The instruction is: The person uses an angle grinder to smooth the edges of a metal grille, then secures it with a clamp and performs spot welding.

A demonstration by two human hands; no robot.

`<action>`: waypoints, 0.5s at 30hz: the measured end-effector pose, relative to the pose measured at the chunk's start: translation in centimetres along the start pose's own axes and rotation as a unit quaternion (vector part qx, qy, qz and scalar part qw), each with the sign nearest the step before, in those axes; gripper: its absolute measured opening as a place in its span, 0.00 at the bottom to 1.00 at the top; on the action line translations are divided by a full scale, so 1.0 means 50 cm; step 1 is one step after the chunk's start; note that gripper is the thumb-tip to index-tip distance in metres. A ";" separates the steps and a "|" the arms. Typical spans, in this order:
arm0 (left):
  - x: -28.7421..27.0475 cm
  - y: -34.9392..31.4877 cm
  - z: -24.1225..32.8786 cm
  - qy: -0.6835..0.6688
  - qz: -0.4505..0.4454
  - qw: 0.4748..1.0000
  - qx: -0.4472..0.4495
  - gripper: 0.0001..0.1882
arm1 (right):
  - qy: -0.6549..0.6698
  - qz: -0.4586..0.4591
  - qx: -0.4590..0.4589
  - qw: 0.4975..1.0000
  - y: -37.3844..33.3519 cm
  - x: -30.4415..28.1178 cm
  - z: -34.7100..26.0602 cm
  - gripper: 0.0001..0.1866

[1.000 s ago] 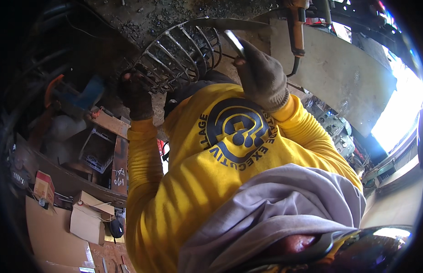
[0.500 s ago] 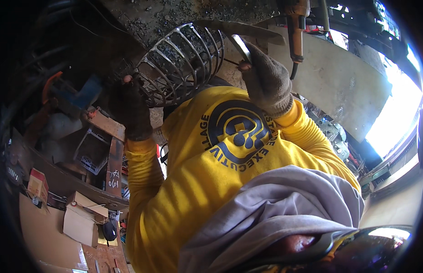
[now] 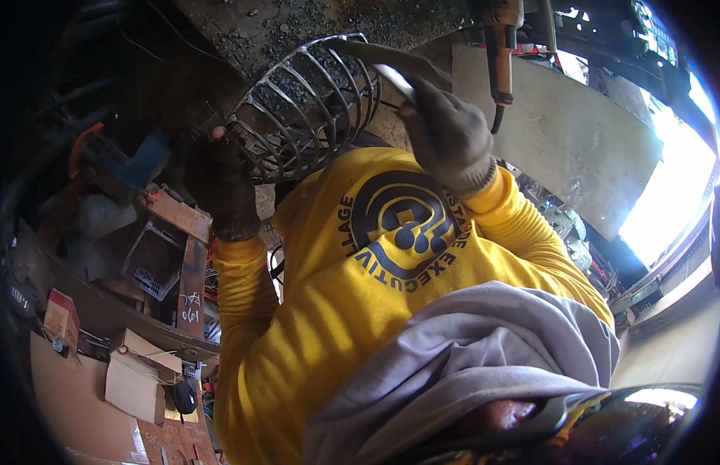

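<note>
A cage of curved metal bars [image 3: 329, 81] spans the top middle, its ribs bending round toward its left end. My left hand [image 3: 220, 182], in a dark fingerless glove, is closed around that left end; much of the grip lies in shadow. My right hand [image 3: 449, 132], in a brown-grey knit glove, is closed on the shiny handle of a chipping hammer [image 3: 395, 60]. Its long, flat head tapers to the left and lies close by the cage's upper right rim; whether they touch I cannot tell.
Dark bits litter the metal work surface [image 3: 244, 19] beyond the cage. An orange power tool [image 3: 501, 62] hangs cord-down at upper right, before a large pale board [image 3: 569, 147]. To the left are a blue tool [image 3: 147, 163], a plastic crate [image 3: 155, 263] and an opened cardboard box [image 3: 139, 380].
My right hand has shifted slightly left and down, and the hammer has turned, bringing its head nearer the cage rim. My left hand and the cage stay nearly in place.
</note>
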State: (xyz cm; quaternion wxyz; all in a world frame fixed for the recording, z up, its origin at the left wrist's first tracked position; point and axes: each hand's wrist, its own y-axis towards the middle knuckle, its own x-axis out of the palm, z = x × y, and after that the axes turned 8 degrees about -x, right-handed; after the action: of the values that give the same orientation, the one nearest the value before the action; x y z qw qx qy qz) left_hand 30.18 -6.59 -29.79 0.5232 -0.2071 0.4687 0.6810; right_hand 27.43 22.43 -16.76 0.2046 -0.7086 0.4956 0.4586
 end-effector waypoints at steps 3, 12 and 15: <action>0.000 0.015 0.015 0.004 0.051 0.998 0.024 0.12 | -0.019 -0.050 0.040 0.998 -0.009 0.004 0.000 0.19; 0.016 -0.011 -0.008 -0.001 -0.004 0.999 -0.040 0.11 | -0.026 -0.035 0.049 0.998 0.005 -0.008 -0.012 0.20; 0.010 -0.008 -0.001 0.013 0.043 0.999 0.027 0.13 | -0.021 0.031 -0.006 0.999 -0.003 -0.013 0.005 0.23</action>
State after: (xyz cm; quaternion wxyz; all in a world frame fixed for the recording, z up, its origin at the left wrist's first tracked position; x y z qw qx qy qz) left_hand 30.36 -6.37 -30.35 0.4929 -0.1812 0.5019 0.6873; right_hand 27.39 23.00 -16.37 0.1961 -0.6845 0.5100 0.4827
